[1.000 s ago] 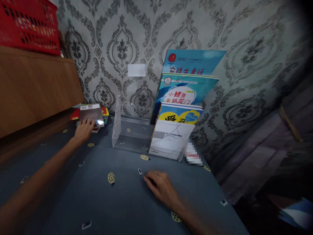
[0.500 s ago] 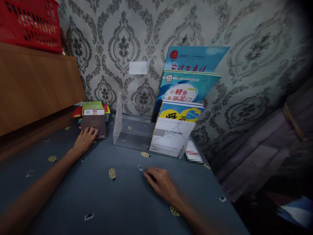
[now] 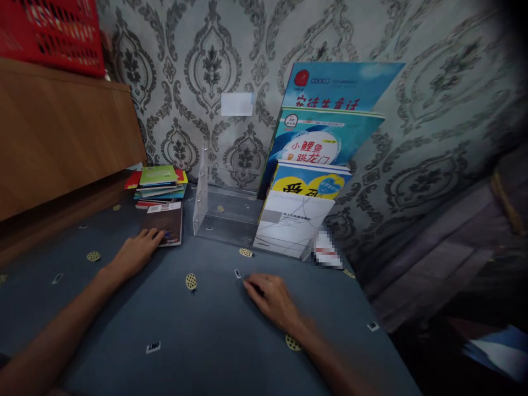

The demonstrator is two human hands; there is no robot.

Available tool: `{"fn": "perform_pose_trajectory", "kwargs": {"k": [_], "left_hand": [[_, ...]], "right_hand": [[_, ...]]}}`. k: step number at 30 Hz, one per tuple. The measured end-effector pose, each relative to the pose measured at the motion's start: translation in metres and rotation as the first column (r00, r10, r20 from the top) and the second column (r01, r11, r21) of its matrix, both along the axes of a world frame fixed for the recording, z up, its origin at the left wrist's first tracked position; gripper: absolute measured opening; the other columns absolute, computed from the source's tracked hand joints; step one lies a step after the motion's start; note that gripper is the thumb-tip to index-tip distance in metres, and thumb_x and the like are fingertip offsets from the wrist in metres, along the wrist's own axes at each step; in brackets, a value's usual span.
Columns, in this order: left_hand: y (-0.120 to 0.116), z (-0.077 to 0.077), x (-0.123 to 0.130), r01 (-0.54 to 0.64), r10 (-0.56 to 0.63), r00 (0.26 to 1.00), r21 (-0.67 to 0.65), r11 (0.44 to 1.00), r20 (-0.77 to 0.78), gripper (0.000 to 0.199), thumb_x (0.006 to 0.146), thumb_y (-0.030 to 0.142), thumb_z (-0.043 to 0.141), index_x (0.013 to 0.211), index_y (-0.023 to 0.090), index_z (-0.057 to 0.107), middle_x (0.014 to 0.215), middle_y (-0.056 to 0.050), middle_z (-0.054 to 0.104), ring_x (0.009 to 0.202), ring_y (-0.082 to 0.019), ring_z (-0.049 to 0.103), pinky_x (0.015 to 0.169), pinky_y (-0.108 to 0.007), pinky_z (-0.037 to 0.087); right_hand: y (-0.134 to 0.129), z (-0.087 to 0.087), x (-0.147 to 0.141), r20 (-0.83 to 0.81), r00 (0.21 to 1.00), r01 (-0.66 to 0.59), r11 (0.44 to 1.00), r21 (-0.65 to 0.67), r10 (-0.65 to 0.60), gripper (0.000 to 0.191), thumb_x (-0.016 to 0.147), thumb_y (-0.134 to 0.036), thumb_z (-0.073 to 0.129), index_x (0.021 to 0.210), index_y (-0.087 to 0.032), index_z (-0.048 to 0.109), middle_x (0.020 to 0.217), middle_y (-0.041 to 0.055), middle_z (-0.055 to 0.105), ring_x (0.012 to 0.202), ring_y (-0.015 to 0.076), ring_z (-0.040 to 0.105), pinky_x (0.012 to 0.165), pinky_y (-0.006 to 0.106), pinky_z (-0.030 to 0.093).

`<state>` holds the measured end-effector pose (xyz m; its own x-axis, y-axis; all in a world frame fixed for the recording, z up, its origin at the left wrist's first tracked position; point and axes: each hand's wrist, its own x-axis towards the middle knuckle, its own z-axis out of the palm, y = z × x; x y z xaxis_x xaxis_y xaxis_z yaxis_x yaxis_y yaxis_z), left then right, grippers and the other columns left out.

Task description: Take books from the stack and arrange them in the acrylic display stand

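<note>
My left hand [image 3: 134,253] is at the left, its fingers closed over the near left edge of a dark brown book [image 3: 171,221]; its thumb is hidden. The book lies just in front of a stack of books [image 3: 159,179] with a green cover on top. On the tabletop near the middle rests my right hand [image 3: 272,300], loosely curled with nothing in it. Beyond it stands a clear acrylic book rack [image 3: 201,201]. Its right side holds several upright books: a white one [image 3: 292,223] in front, then a yellow-and-blue one [image 3: 289,184] and taller blue ones [image 3: 342,85] behind.
A patterned grey-blue cloth covers the table [image 3: 223,324]. Along the left runs a wooden cabinet [image 3: 66,126] with a red basket [image 3: 78,44] on top. Patterned wallpaper [image 3: 173,77] rises behind. A white pixelated item [image 3: 325,247] lies beside the rack, and grey cloth [image 3: 445,258] hangs right.
My left hand has drawn the brown book toward me, away from the stack, showing more of the stacked books. My right hand stays in about the same place. The camera view has tilted slightly.
</note>
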<state>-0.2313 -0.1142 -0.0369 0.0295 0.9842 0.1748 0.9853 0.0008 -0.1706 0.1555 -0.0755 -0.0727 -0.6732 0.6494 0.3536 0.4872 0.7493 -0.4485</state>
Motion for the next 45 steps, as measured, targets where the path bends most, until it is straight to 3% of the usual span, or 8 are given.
{"fn": "perform_pose_trajectory", "kwargs": {"k": [4,7,9,12,15,20,32,45], "left_hand": [[-0.014,-0.002,-0.005,-0.022,0.024,0.999,-0.074,0.997,0.029,0.058,0.086,0.007,0.038,0.136,0.028,0.057,0.131,-0.014,0.061,0.115,-0.032,0.058,0.08,-0.043,0.055],[-0.014,0.004,-0.021,0.011,0.008,0.995,-0.195,0.981,0.096,0.058,0.083,0.016,0.051,0.138,0.031,0.056,0.133,-0.011,0.061,0.119,-0.032,0.059,0.082,-0.041,0.055],[-0.004,0.013,-0.034,0.112,-0.051,0.976,-0.29,0.951,0.21,0.057,0.081,0.03,0.06,0.137,0.03,0.057,0.133,-0.01,0.063,0.119,-0.031,0.061,0.09,-0.039,0.054],[0.028,0.024,-0.049,0.207,-0.08,0.932,-0.338,0.918,0.353,0.045,0.089,0.047,0.052,0.129,0.027,0.062,0.127,-0.006,0.069,0.112,-0.026,0.066,0.093,-0.033,0.052],[0.067,0.022,-0.053,-0.03,0.071,0.964,-0.161,0.986,0.256,0.048,0.093,0.046,0.044,0.129,0.019,0.06,0.135,-0.012,0.064,0.122,-0.027,0.061,0.101,-0.035,0.049],[0.097,-0.004,-0.05,-0.206,0.21,0.953,-0.042,0.978,0.218,0.052,0.098,0.04,0.029,0.128,0.011,0.06,0.131,-0.024,0.063,0.121,-0.036,0.06,0.099,-0.048,0.049],[0.056,-0.026,-0.04,-0.086,0.072,0.973,0.053,0.995,0.217,0.051,0.098,0.042,0.028,0.125,0.016,0.062,0.119,-0.013,0.066,0.112,-0.029,0.059,0.102,-0.043,0.047],[0.001,-0.034,0.025,0.134,-0.167,0.923,0.117,0.984,0.346,0.043,0.099,0.041,0.033,0.123,0.019,0.061,0.122,-0.011,0.065,0.115,-0.028,0.056,0.107,-0.046,0.044]], "right_hand": [[0.0,0.0,0.0,0.001,1.0,-0.004,1.0,-0.026,0.004,0.036,0.104,-0.033,0.041,0.082,-0.02,0.066,0.075,0.0051,0.07,0.068,0.0166,0.065,0.065,0.027,0.045],[-0.001,0.001,0.0,-0.006,1.0,-0.004,0.999,-0.038,0.004,0.035,0.104,-0.031,0.041,0.082,-0.019,0.065,0.075,0.0048,0.07,0.069,0.0171,0.066,0.066,0.027,0.044],[-0.001,0.002,0.0,-0.013,1.0,-0.001,0.999,-0.032,0.001,0.035,0.104,-0.032,0.041,0.082,-0.02,0.065,0.074,0.0043,0.07,0.069,0.017,0.066,0.066,0.027,0.044],[-0.001,0.002,-0.001,-0.006,1.0,0.0,1.0,-0.011,0.0,0.038,0.104,-0.034,0.04,0.081,-0.02,0.066,0.073,0.0046,0.07,0.067,0.0168,0.065,0.065,0.027,0.044],[-0.001,0.003,-0.002,0.012,1.0,0.015,1.0,-0.004,-0.015,0.038,0.104,-0.033,0.041,0.081,-0.02,0.067,0.073,0.0052,0.07,0.067,0.0167,0.064,0.065,0.027,0.044],[-0.002,0.004,-0.001,0.028,0.999,0.042,0.999,-0.018,-0.041,0.032,0.103,-0.03,0.045,0.082,-0.02,0.067,0.073,0.0038,0.07,0.067,0.0165,0.065,0.065,0.026,0.043],[-0.001,0.003,0.0,0.004,0.999,0.039,0.999,-0.035,-0.039,0.03,0.101,-0.029,0.046,0.081,-0.02,0.066,0.075,0.0041,0.071,0.069,0.016,0.066,0.067,0.026,0.044],[0.0,0.002,-0.001,0.046,0.998,0.038,0.998,-0.045,-0.036,0.031,0.102,-0.029,0.047,0.081,-0.019,0.067,0.076,0.0044,0.071,0.07,0.0164,0.065,0.067,0.027,0.043]]}}
